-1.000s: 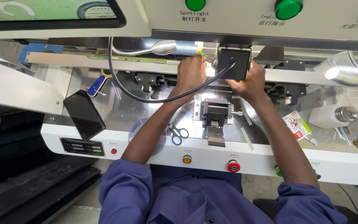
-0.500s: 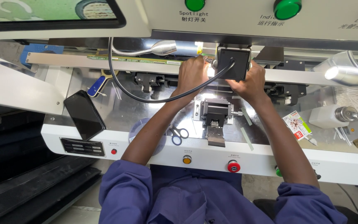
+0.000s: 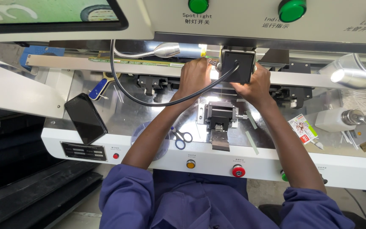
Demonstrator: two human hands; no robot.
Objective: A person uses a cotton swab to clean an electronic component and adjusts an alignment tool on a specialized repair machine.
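Both my hands reach up to a black square camera-like block [image 3: 238, 65] mounted under the machine's front panel. My left hand [image 3: 195, 76] rests with curled fingers at the block's left side, by the plug of a black cable [image 3: 123, 91] and a long thin strip [image 3: 128, 63] on the rail. My right hand [image 3: 257, 85] grips the block's lower right corner from below. Whether the left fingers pinch anything is hidden in the glare of the lit spot. A black clamp fixture [image 3: 220, 116] sits on the metal plate right below my hands.
Small blue-handled scissors [image 3: 182, 136] lie on the plate beside my left forearm. A black phone [image 3: 85, 118] leans at the left edge. Two gooseneck spotlights [image 3: 166, 50] [image 3: 352, 78] point inward. A white dispenser bottle [image 3: 337, 118] and a small packet [image 3: 302, 128] sit right. Buttons [image 3: 238, 171] line the front.
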